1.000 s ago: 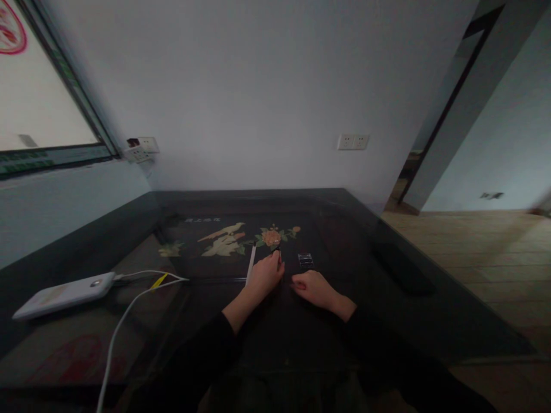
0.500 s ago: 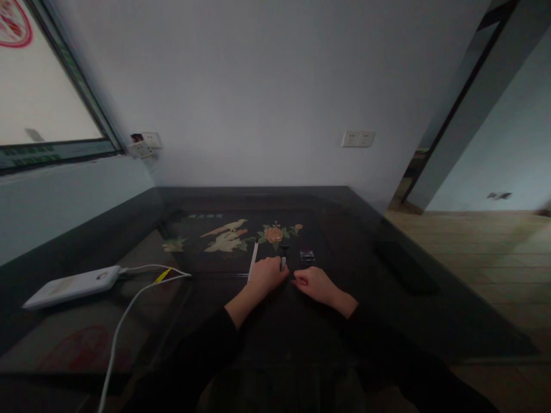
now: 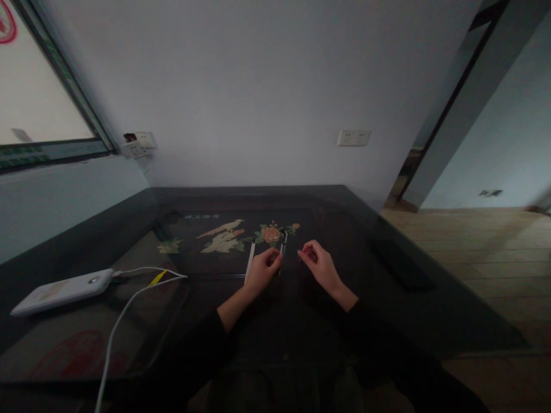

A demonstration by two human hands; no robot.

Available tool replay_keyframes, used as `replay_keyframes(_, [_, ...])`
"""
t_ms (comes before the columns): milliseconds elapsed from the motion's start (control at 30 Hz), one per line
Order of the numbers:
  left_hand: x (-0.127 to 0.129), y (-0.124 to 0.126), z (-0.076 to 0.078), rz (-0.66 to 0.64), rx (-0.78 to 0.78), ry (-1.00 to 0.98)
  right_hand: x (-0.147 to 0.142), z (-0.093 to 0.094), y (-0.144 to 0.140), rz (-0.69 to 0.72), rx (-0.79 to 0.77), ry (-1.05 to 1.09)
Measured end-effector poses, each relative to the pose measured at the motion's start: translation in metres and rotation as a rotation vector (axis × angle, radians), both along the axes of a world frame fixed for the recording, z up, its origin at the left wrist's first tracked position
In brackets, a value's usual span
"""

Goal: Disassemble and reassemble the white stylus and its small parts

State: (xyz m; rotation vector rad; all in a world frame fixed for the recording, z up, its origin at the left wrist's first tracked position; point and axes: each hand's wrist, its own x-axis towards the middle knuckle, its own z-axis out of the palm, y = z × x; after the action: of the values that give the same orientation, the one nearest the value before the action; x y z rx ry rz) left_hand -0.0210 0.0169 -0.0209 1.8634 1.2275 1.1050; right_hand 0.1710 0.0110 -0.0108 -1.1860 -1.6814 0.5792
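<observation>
My left hand is raised a little off the dark glass-topped table and pinches a thin dark pen-like stick that points up and away. My right hand is lifted beside it, fingers curled around something tiny that I cannot make out. A slim white strip lies on the table just left of my left hand. Both sleeves are black. The small shiny packet seen earlier is hidden behind my right hand.
A white power bank with a white cable lies at the left. Under the glass is a bird and flower inlay. A dark flat object rests near the table's right edge. Wall sockets sit behind.
Both hands have lifted off the table and moved away from me. The left hand now holds the thin dark stick upright; the right hand has risen with fingers pinched, covering the small shiny packet.
</observation>
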Motion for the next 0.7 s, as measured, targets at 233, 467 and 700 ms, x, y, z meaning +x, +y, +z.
replay_keyframes(233, [0.007, -0.016, 0.011, -0.061, 0.061, -0.129, -0.037, 0.017, -0.007, 0.134, 0.058, 0.226])
replay_keyframes(467, [0.007, -0.017, 0.006, -0.175, 0.112, 0.108, -0.041, 0.007, -0.021, 0.041, 0.238, 0.065])
replay_keyframes(700, [-0.004, 0.003, 0.004, -0.130, 0.050, 0.007, -0.019, 0.008, -0.007, 0.034, 0.130, 0.178])
